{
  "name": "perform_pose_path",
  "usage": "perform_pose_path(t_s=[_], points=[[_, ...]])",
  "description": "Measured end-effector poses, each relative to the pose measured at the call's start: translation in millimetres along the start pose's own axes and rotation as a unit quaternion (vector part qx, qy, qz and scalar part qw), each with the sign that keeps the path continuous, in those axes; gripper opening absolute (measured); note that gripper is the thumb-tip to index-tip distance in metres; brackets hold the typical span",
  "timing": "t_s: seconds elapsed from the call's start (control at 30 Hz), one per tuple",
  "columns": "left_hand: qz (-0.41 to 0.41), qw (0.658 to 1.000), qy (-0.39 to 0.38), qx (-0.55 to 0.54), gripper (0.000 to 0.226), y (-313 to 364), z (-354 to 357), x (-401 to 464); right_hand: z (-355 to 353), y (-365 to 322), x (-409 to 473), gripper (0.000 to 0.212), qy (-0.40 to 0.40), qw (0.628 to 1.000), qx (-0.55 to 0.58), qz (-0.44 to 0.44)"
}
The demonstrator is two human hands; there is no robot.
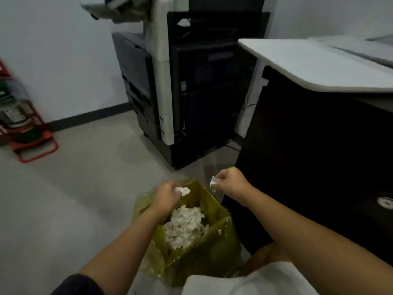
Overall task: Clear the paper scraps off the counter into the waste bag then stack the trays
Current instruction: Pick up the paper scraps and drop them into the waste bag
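A yellow-green waste bag (214, 250) stands open on the floor below me, with a heap of white paper scraps (185, 225) inside. My left hand (167, 193) hovers over the bag's mouth, shut on a crumpled paper scrap (182, 190). My right hand (230, 181) is just right of the bag's far rim, pinching another small white paper scrap (213, 182). The white counter (308, 64) is at the upper right, above a dark cabinet. Pale trays (361, 48) lie blurred on the counter's far side.
A large dark photocopier (187, 86) stands ahead, left of the counter. The dark cabinet front (319, 167) rises right beside the bag. A red stand with bottles (23, 128) leans at the left wall. Open grey floor (74, 199) lies to the left.
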State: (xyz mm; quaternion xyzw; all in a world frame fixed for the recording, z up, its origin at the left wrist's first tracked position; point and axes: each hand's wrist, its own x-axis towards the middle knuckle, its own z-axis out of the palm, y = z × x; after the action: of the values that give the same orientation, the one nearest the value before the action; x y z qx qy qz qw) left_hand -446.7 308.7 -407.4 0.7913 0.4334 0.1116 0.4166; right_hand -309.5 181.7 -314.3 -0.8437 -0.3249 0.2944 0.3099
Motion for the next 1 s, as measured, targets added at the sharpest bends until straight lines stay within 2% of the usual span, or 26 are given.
perform_pose_path(t_s=[0.17, 0.33, 0.5, 0.8, 1.0], points=[[-0.074, 0.997, -0.026, 0.025, 0.031, -53, 22, 19, 50, 26, 41, 0.019, -0.043, 0.999, -0.018, 0.025], [-0.092, 0.994, -0.047, 0.033, 0.044, -77, 46, 26, 83, 48, 73, 0.019, -0.064, 0.996, 0.003, 0.069], [-0.113, 0.989, -0.076, 0.054, 0.042, -90, 65, 29, 99, 67, 91, 0.039, -0.108, 0.99, -0.003, 0.094], [-0.075, 0.993, -0.078, 0.044, 0.037, -77, 66, 33, 78, 76, 87, 0.038, -0.093, 0.991, -0.003, 0.096], [-0.025, 0.999, -0.038, -0.016, 0.03, -38, 47, 21, 45, 48, 65, 0.036, -0.074, 0.996, 0.015, 0.04]])
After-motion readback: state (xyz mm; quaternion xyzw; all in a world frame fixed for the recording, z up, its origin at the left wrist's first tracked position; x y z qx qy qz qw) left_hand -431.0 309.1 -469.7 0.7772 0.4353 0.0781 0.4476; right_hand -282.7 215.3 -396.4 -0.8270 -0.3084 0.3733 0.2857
